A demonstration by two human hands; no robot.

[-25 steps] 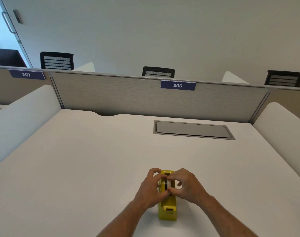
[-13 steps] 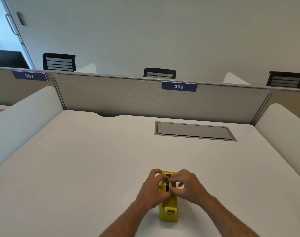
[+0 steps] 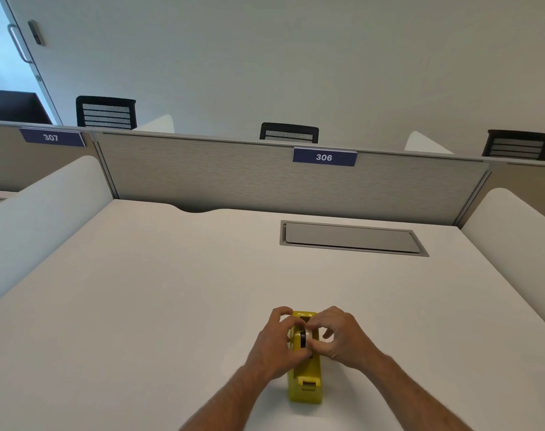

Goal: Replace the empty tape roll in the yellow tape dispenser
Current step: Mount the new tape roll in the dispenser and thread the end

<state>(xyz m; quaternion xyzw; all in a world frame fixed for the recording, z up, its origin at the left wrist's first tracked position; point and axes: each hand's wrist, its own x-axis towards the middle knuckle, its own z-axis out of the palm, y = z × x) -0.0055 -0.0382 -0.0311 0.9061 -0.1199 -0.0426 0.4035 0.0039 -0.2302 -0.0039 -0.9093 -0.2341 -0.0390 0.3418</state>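
Here, one yellow dispenser on desk, two hands (left, right) grasping its one roll

I see the dispenser on the bench, near its front edge, right of centre. My left hand is at its left side, my right hand at its right. A hatch lies behind, before the partition.
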